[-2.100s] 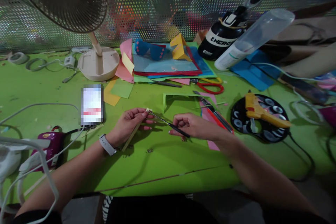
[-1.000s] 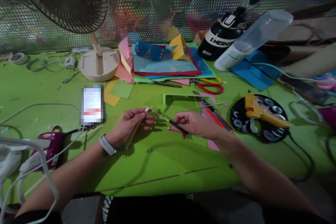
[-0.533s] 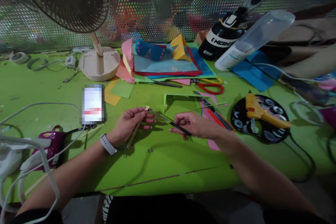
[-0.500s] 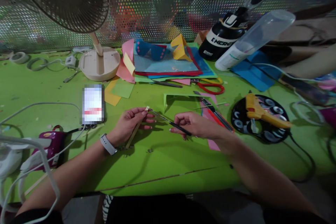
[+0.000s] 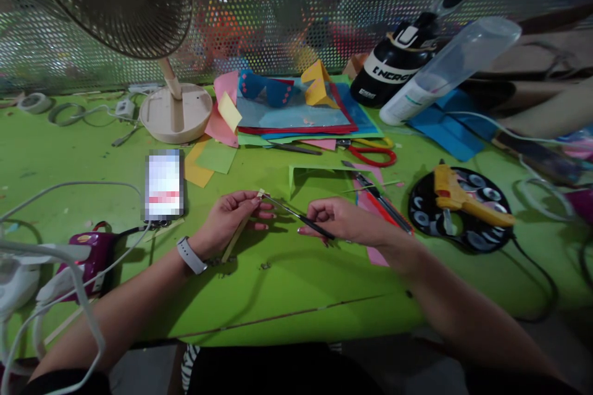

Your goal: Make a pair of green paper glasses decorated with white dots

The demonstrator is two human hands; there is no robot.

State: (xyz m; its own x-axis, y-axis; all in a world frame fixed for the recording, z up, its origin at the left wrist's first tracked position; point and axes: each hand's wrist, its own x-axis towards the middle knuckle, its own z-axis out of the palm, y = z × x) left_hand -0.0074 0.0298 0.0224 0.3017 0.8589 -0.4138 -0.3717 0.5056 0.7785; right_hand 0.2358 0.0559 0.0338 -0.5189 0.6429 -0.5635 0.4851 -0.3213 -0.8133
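Note:
My left hand (image 5: 235, 217) pinches a narrow pale yellow strip (image 5: 235, 239) between thumb and index finger. The strip slants down from the fingertips toward the table, and its short upper end pokes out above them. In my right hand (image 5: 340, 219) is a slim metal tool with a black handle (image 5: 317, 227), its kind not clear. Its thin tip reaches left to the strip's upper end; whether it touches or grips it is too small to tell. Small dark bits (image 5: 265, 266) lie on the table below the hands.
Beyond my hands stands a folded green paper piece (image 5: 333, 168). A craft knife (image 5: 370, 191) and red-handled scissors (image 5: 373, 154) lie right of it. Farther right, a yellow glue gun (image 5: 463, 197) rests on a black palette-shaped base. A phone (image 5: 164, 185) and a fan (image 5: 176, 114) are left.
The black-handled tool has shifted very slightly to the left at the strip's end. A pale yellow paper piece by the fan has tilted a little to the right.

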